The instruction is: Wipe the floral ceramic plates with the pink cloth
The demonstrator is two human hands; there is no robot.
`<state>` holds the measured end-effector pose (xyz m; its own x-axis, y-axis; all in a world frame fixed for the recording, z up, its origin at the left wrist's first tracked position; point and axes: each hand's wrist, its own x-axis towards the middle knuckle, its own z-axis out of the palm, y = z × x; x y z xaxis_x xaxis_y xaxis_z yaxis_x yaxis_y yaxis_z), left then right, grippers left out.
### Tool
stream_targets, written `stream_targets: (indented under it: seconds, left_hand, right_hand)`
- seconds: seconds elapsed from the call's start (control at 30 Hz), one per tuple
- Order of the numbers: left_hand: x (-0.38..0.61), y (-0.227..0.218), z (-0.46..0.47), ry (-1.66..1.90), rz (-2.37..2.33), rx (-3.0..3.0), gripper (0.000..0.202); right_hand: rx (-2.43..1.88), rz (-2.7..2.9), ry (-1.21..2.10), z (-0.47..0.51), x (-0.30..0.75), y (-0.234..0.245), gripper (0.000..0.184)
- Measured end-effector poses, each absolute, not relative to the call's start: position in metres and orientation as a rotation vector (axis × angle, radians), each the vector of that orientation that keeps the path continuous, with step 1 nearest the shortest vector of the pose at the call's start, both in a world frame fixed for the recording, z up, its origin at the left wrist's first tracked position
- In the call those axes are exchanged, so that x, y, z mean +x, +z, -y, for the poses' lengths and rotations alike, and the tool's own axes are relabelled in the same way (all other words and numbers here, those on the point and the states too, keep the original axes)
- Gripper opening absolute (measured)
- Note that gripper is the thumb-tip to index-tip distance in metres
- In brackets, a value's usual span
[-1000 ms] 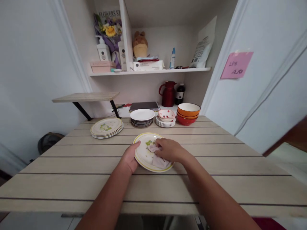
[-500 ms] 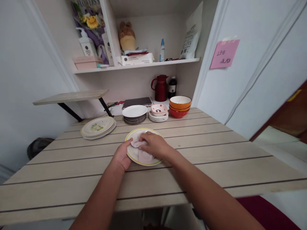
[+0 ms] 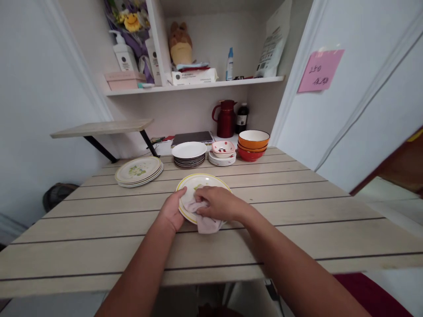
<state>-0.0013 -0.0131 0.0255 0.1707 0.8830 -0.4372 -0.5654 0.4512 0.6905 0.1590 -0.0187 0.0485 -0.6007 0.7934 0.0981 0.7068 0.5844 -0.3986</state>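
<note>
Right hand [image 3: 220, 204] is clutching a cloth [image 3: 206, 224] on a plate [image 3: 202, 181], left hand [image 3: 172, 213] clasping its rim. Stacked plates [image 3: 139, 170] are sitting beyond the grip.

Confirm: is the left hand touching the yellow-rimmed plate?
Touching. Head view: the left hand grips the yellow-rimmed plate at its near-left rim, thumb over the edge; the right hand holds a cloth on it.
</note>
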Motion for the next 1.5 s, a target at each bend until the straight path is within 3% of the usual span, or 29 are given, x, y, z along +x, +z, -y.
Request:
stream_targets:
  seconds: [0.23,0.47,0.67,1.0,1.3,1.5]
  left_hand:
    - [-0.002,0.025,0.011,1.078,-0.906,0.396,0.030]
    - [0.001,0.023,0.011,1.061,-0.856,0.381,0.039]
    - [0.001,0.023,0.013,1.059,-0.864,0.372,0.039]
    - [-0.001,0.025,0.012,1.086,-0.888,0.366,0.023]
    - [0.002,0.023,0.011,1.074,-0.893,0.386,0.035]
    - [0.000,0.022,0.012,1.053,-0.899,0.395,0.035]
  right_hand:
    - [-1.300,2.415,0.420,0.019,0.143,0.044,0.027]
    - [-1.515,2.416,0.375,0.013,0.161,0.046,0.027]
    - [-1.314,2.589,0.467,0.021,0.168,0.051,0.016]
    - [-1.238,2.480,0.439,0.024,0.141,0.046,0.024]
    - [-1.536,2.411,0.349,0.017,0.156,0.048,0.028]
    - [-1.392,2.551,0.429,0.024,0.163,0.055,0.018]
